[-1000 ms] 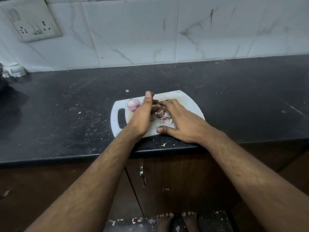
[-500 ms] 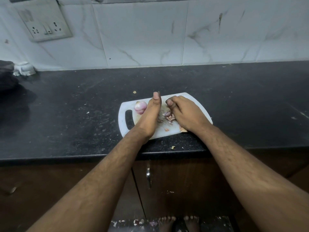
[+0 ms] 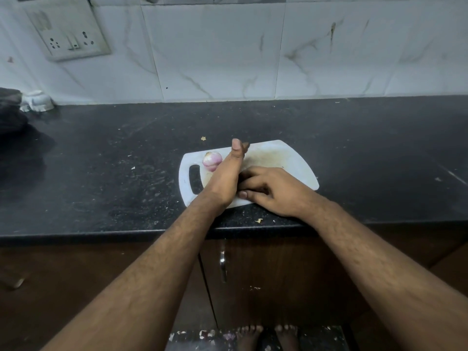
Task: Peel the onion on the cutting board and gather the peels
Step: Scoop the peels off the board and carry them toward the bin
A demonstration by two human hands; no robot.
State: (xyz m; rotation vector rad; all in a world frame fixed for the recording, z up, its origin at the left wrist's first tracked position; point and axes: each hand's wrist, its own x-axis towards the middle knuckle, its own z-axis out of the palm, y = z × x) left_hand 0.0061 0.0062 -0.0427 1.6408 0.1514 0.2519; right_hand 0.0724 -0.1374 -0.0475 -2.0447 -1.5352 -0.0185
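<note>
**Both hands low on the cutting board, onion off to the left**

I see the peeled onion point(image 3: 212, 161) sitting on the white cutting board point(image 3: 291, 160), near the slot handle at its left end, pale pink and shiny. My left hand point(image 3: 226, 177) stands on edge on the board, fingers straight and together, thumb pointing up, the back of it just beside the onion, perhaps touching; this grip is flat and holds nothing that I can see. My right hand point(image 3: 272, 190) lies palm down at the near edge of the board, its fingers curled in toward the left palm. The two hands meet there, and whatever sits between them is hidden, so I cannot tell whether the right grip has hold of any peels.

The board rests on a black speckled worktop point(image 3: 367, 153), close to its front edge. A few small flakes of peel point(image 3: 258, 220) lie on the worktop just in front of the board, and another beyond it. A switch and socket plate point(image 3: 68, 31) hangs on the tiled wall; I can read no writing anywhere.
</note>
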